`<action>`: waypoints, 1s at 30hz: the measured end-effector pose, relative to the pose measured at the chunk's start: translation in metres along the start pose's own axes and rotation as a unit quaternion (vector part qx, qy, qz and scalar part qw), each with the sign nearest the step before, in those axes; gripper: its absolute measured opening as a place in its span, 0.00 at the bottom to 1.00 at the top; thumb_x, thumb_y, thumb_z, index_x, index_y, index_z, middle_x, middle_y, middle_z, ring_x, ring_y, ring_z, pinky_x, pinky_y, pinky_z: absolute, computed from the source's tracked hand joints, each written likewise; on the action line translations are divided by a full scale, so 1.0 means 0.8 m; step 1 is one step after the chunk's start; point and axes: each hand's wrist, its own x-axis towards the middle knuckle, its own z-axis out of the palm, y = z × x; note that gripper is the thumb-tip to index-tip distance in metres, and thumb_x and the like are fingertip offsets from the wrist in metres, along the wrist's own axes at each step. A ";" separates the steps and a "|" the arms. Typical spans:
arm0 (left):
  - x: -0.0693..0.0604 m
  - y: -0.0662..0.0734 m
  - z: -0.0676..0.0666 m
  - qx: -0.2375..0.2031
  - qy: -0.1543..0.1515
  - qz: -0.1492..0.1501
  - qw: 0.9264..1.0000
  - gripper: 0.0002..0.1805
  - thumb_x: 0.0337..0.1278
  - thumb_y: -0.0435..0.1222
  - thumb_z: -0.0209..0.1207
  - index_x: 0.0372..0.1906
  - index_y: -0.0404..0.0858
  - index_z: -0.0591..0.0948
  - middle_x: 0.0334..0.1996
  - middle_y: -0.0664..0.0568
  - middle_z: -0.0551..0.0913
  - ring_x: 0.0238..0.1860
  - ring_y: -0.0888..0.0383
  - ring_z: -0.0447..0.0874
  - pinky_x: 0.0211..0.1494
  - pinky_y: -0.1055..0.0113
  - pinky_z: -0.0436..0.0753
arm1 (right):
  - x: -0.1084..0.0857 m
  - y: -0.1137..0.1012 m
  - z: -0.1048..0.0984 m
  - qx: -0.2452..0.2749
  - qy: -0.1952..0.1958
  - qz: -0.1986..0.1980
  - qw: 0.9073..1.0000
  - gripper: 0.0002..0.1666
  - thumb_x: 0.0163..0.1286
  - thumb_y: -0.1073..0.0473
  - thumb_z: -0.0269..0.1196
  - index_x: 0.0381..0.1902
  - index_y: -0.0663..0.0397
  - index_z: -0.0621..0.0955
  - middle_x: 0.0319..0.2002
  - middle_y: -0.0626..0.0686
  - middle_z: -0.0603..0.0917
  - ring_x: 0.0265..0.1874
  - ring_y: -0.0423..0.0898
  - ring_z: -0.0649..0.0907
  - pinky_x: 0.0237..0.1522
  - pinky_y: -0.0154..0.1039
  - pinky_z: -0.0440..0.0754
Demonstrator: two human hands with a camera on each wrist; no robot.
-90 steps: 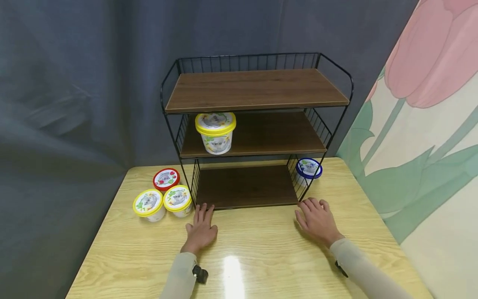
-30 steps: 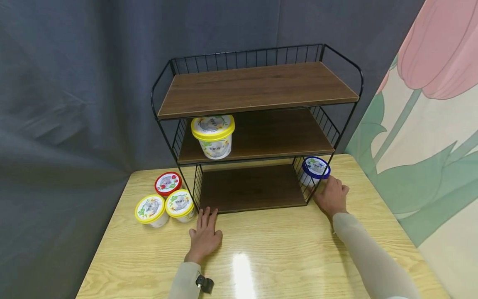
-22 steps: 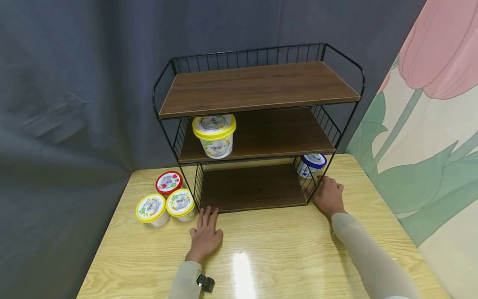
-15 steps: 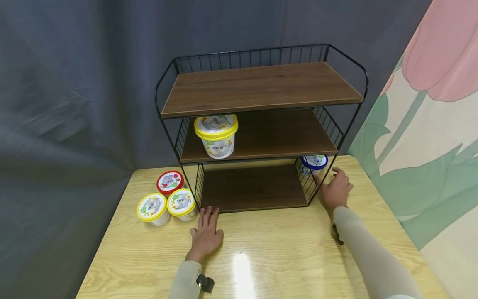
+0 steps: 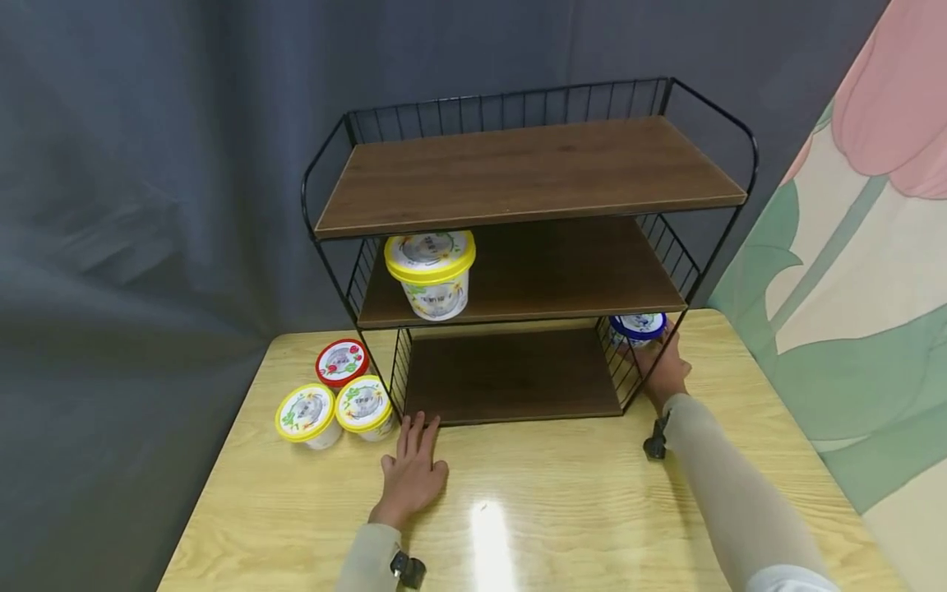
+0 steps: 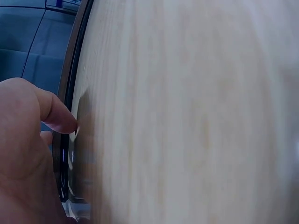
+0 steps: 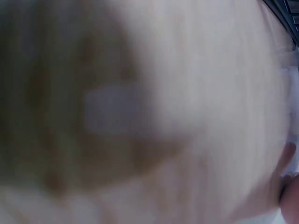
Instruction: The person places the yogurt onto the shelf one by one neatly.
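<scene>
A black wire rack with three brown shelves (image 5: 518,177) stands on the wooden table. My left hand (image 5: 413,477) lies with fingers extended, its tips at the lower shelf's front left edge; the left wrist view shows this hand (image 6: 28,149) beside the rack's edge. My right hand (image 5: 663,370) is beside the rack's right side, at a blue-lidded tub (image 5: 638,326). The rack's side and the tub partly hide its fingers, so their hold is unclear. In the right wrist view only a bit of the hand (image 7: 290,198) shows, at the edge.
On the middle shelf, at its left, stands a yellow-lidded tub (image 5: 436,298). Left of the rack, a red-lidded tub (image 5: 343,362) and two yellow-lidded tubs (image 5: 306,411) (image 5: 364,403) stand close together on the table (image 5: 296,526). A dark curtain (image 5: 148,205) hangs behind.
My right hand has moved from the rack's front right corner back to the blue-lidded tub, which has shifted rearward beside the rack. My left hand stays at the shelf edge; the head view has shifted slightly.
</scene>
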 end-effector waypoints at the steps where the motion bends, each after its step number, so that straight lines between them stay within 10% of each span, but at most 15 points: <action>1: 0.000 0.001 -0.001 -0.002 0.001 0.001 1.000 0.39 0.63 0.40 0.48 0.80 0.51 0.54 0.81 0.49 0.47 0.81 0.45 0.37 0.43 0.55 0.57 | 0.003 -0.001 0.000 -0.004 -0.005 0.000 1.000 0.59 0.64 0.42 0.65 0.79 0.51 0.43 0.76 0.65 0.60 0.69 0.70 0.66 0.57 0.66 0.50; 10: -0.001 0.002 0.007 -0.005 0.007 0.006 1.000 0.38 0.64 0.41 0.49 0.79 0.51 0.56 0.81 0.49 0.48 0.81 0.44 0.39 0.45 0.52 0.58 | 0.006 0.005 0.002 -0.061 0.008 0.069 0.996 0.53 0.63 0.41 0.64 0.76 0.58 0.56 0.70 0.67 0.70 0.62 0.70 0.72 0.57 0.65 0.57; 15: 0.003 -0.002 0.004 -0.008 0.000 -0.006 1.000 0.38 0.66 0.42 0.48 0.80 0.53 0.53 0.82 0.52 0.44 0.82 0.47 0.35 0.48 0.51 0.59 | -0.004 0.003 0.008 -0.040 0.044 0.008 0.998 0.38 0.64 0.47 0.65 0.65 0.63 0.69 0.59 0.70 0.79 0.55 0.72 0.78 0.55 0.68 0.58; 19: 0.002 -0.004 -0.002 -0.005 0.005 -0.003 1.000 0.37 0.67 0.42 0.48 0.80 0.52 0.53 0.82 0.50 0.45 0.82 0.46 0.35 0.47 0.51 0.59 | -0.028 0.005 0.008 -0.019 0.061 -0.036 0.997 0.31 0.68 0.52 0.63 0.63 0.64 0.71 0.58 0.71 0.80 0.59 0.71 0.77 0.62 0.71 0.57; 30: 0.001 0.002 -0.004 -0.018 -0.007 0.004 1.000 0.37 0.68 0.42 0.48 0.80 0.50 0.54 0.81 0.48 0.45 0.82 0.45 0.34 0.54 0.41 0.60 | -0.102 0.010 -0.011 0.072 0.021 0.041 0.996 0.41 0.64 0.51 0.65 0.71 0.59 0.65 0.64 0.67 0.75 0.63 0.65 0.75 0.66 0.60 0.69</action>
